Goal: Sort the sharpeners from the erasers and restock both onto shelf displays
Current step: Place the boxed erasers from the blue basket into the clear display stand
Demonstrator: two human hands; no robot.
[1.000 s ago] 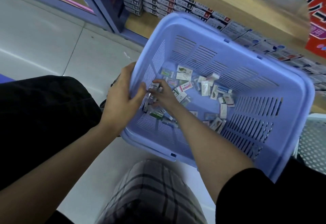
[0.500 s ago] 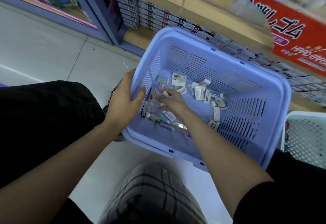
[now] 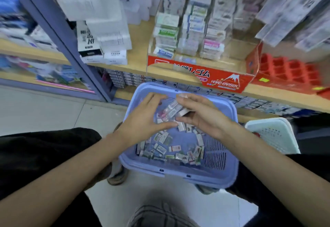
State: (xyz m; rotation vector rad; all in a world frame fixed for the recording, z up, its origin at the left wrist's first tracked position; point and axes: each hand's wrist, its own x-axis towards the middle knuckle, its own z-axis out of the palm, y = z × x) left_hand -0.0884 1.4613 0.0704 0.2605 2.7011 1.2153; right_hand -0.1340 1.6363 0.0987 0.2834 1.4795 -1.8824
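Erasers [image 3: 171,109] pinched in R hand [image 3: 201,117] grip above basket [image 3: 196,178]; L hand [image 3: 142,119] fingers loose beside.

The left hand [image 3: 142,119] has let go of the basket [image 3: 232,173] rim and risen to meet the right hand [image 3: 201,117], which has lifted several packets [image 3: 172,109] clear of the pile.

The only camera rides on my head, looking forward and down from close above the blue basket [image 3: 178,175], with the floor [image 3: 44,110] at left. My left hand [image 3: 142,119] and right hand [image 3: 205,117] sit mid-frame, near enough that the packets [image 3: 172,109] the right one grips show singly. The shelf [image 3: 137,60] ahead fills the top (blurred, and bent by the wide lens), my lap [image 3: 160,216] the bottom edge.
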